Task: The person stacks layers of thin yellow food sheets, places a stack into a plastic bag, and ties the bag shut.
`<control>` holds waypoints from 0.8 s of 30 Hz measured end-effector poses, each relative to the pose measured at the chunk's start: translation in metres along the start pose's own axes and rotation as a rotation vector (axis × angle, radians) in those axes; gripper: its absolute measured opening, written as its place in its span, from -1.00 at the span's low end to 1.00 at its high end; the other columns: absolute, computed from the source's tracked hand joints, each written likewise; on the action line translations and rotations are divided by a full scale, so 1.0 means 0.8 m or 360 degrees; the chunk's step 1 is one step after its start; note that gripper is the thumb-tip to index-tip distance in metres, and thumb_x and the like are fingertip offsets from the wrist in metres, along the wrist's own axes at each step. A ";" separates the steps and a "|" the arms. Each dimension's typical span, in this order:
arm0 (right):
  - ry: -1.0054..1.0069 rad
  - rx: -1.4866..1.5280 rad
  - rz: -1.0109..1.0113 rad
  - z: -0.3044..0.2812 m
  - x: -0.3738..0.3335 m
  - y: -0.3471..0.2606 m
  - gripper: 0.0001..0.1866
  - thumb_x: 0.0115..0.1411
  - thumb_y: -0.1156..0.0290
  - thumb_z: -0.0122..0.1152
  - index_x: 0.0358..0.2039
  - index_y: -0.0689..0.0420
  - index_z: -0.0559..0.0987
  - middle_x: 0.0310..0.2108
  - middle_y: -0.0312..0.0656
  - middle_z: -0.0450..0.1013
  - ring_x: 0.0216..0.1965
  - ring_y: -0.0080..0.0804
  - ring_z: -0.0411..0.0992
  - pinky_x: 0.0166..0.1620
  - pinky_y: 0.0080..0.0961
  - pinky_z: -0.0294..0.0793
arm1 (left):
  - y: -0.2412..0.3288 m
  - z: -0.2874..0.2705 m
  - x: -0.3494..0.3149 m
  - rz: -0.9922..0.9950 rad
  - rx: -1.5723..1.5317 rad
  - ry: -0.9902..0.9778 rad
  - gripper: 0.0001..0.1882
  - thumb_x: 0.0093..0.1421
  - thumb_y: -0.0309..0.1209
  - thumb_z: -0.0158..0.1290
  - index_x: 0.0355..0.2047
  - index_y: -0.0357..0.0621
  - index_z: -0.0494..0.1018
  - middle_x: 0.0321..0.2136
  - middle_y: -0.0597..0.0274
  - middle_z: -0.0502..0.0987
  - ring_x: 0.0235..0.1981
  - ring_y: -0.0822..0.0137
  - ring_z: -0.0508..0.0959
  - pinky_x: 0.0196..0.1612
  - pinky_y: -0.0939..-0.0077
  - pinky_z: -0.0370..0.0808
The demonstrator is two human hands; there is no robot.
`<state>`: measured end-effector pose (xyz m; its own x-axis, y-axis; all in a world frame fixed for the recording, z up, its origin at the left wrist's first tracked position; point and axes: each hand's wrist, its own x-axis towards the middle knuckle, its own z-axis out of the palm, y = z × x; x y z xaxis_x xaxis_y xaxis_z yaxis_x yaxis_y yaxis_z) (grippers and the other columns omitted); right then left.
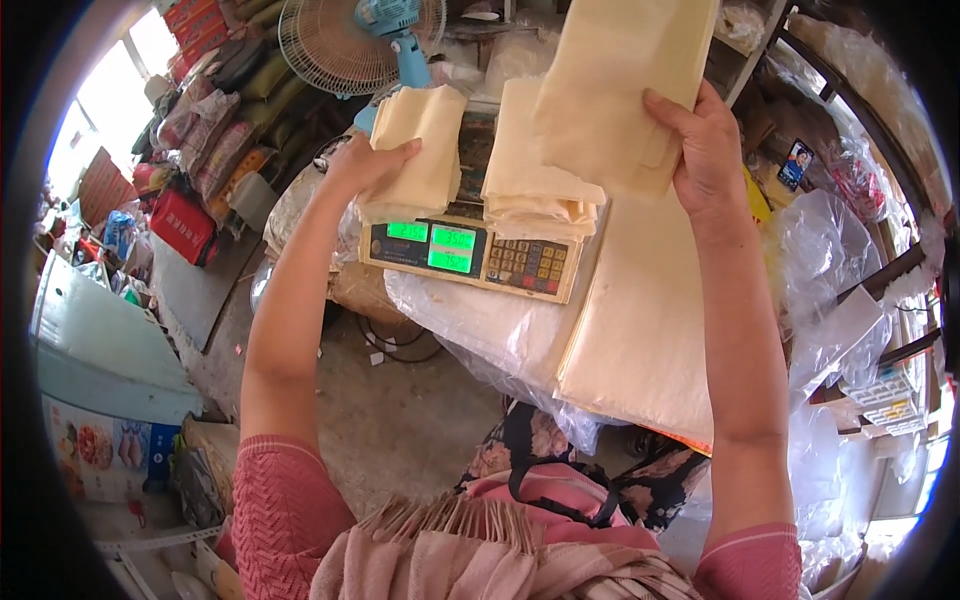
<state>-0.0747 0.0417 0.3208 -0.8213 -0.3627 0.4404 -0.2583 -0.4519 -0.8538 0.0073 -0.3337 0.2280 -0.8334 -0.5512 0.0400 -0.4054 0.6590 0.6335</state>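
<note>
A digital scale (478,262) with lit green displays and a keypad stands on the table. Two folded bundles of thin, pale yellow sheets, which look like bean-curd skin, rest on it: a left bundle (430,130) and a right bundle (512,140). My left hand (368,165) grips the left bundle's near-left side, thumb on top, other fingers hidden. Raised at the right, my right hand (708,150) pinches a folded sheet (610,90) with the thumb across its face. That sheet overlaps the right bundle. Below it lies a flat stack of large sheets (640,340).
Clear plastic wrap (430,300) covers the table and hangs over its near edge. A blue fan (385,20) stands behind the scale. Plastic bags (825,250) crowd the right side, with a lit phone (795,165) among them. At left are a red bag (183,225) and a pale cabinet (110,330).
</note>
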 end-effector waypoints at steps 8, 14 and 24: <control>0.0155 -0.0103 0.0113 -0.027 -0.017 -0.004 -0.64 0.10 0.63 0.22 -0.06 0.31 0.46 -0.17 -0.11 0.53 -0.20 -0.36 0.54 -0.08 -0.48 0.54 | -0.003 -0.010 0.006 -0.0399 -0.0490 -0.0281 -0.27 -0.11 0.07 0.37 -0.10 -0.27 0.54 -0.24 0.09 0.61 -0.29 0.29 0.61 -0.25 0.46 0.49; 0.0316 -0.0347 0.0157 -0.047 -0.039 0.005 -0.60 0.03 0.58 0.27 -0.07 0.29 0.49 -0.20 -0.13 0.54 -0.22 -0.40 0.51 -0.08 -0.47 0.51 | -0.033 0.008 0.029 -0.0234 -0.0836 -0.0189 -0.42 -0.15 -0.10 0.43 -0.20 -0.26 0.60 -0.36 0.15 0.64 -0.34 0.32 0.64 -0.18 0.43 0.53; 0.0239 -0.0225 0.0138 -0.062 -0.046 0.006 -0.54 0.00 0.60 0.24 -0.02 0.32 0.47 -0.21 -0.15 0.53 -0.22 -0.44 0.49 -0.11 -0.52 0.48 | 0.030 -0.012 0.007 -0.0148 -0.1077 -0.0158 -0.54 -0.10 -0.38 0.39 -0.26 -0.51 0.54 -0.40 -0.05 0.62 -0.47 0.18 0.65 -0.38 0.33 0.59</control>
<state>-0.0712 0.0933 0.2866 -0.9074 -0.2649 0.3263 -0.2434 -0.3020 -0.9217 -0.0037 -0.3257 0.2505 -0.8499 -0.5194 -0.0885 -0.1805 0.1291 0.9751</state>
